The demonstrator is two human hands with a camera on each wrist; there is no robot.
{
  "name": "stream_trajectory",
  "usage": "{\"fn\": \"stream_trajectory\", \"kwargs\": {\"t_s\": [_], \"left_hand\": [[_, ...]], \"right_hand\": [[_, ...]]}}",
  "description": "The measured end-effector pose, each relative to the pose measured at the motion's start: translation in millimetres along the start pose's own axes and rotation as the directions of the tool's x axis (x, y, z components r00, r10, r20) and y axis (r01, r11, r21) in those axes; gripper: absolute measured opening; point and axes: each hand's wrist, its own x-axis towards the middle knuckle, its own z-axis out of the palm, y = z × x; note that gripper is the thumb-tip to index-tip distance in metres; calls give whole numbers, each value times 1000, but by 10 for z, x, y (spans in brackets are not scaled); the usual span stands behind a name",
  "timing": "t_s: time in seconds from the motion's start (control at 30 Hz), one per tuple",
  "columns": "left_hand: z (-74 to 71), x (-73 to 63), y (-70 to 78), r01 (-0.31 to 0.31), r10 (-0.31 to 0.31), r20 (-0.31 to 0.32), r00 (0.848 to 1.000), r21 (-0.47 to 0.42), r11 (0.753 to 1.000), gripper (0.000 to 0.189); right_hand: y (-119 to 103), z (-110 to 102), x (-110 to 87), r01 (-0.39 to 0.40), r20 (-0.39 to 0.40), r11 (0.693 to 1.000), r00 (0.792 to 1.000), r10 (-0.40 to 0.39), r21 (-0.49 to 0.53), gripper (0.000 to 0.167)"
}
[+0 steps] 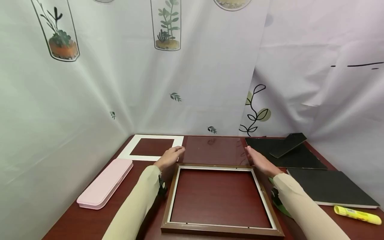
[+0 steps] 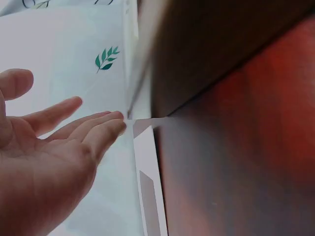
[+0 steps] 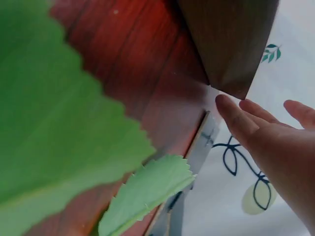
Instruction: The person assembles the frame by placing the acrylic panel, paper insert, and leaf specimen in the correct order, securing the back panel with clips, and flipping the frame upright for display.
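A brown picture frame [image 1: 222,230] with a pale inner edge lies flat on the table, the dark red tabletop showing through its opening. Beyond its far rail is a clear sheet [image 1: 214,151]. My left hand [image 1: 170,157] hovers near the frame's far left corner, its fingers extended and holding nothing. On the opposite side, my right hand [image 1: 263,162] stands by the far right corner with straight fingers, also holding nothing. In the right wrist view its fingertips are close to the frame's corner. Green leaves [image 3: 64,123] lie beside the frame, partly hidden under the right forearm.
A white mat [image 1: 131,146] lies at the back left, with a pink case [image 1: 106,183] in front of it. On the right are a black backing board [image 1: 258,146] with its stand leg [image 1: 288,145], a dark-covered book [image 1: 333,186] and a yellow tube [image 1: 357,215].
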Motion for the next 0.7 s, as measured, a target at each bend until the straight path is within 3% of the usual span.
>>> {"fn": "stream_trajectory", "kwargs": {"t_s": [0.17, 0.27, 0.5, 0.7], "left_hand": [[-24, 107, -20, 75, -47, 128, 991, -222, 972, 59], [-28, 156, -25, 114, -63, 187, 980, -278, 954, 61], [-43, 225, -13, 163, -117, 217, 969, -210, 964, 64], [16, 275, 72, 165, -119, 251, 961, -168, 972, 65]], "right_hand": [[14, -6, 70, -33, 17, 993, 999, 31, 116, 77], [18, -27, 109, -59, 11, 985, 998, 58, 161, 78], [-1, -25, 175, -92, 7, 974, 996, 93, 206, 79], [-16, -26, 197, -125, -2, 967, 992, 129, 221, 80]]}}
